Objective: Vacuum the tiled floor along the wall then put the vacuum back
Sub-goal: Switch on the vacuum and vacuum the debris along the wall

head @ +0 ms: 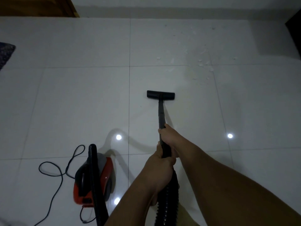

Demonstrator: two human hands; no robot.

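Both hands held the black wand (161, 111) in one stacked grip: the right hand (167, 136) was clenched round it farther up the tube, the left hand (160, 162) clenched just behind it, where the wand met the ribbed hose (166, 201). Ahead of the grip, the wand ran straight out to the flat nozzle (160, 95), which lay on the tiled floor (81, 95). Beyond the nozzle and to the right of the grip, pale crumbs (205, 62) lay scattered over the tiles, short of the wall (162, 7). Left of the grip and a little nearer the person stood the red and black vacuum (92, 178), apart from the hands, with the hose arching over its top. Its thin cord (57, 170) looped across the floor farther left. A dark mat (5, 53) showed at the far left edge, and a brown door (37, 6) at the far left of the wall.
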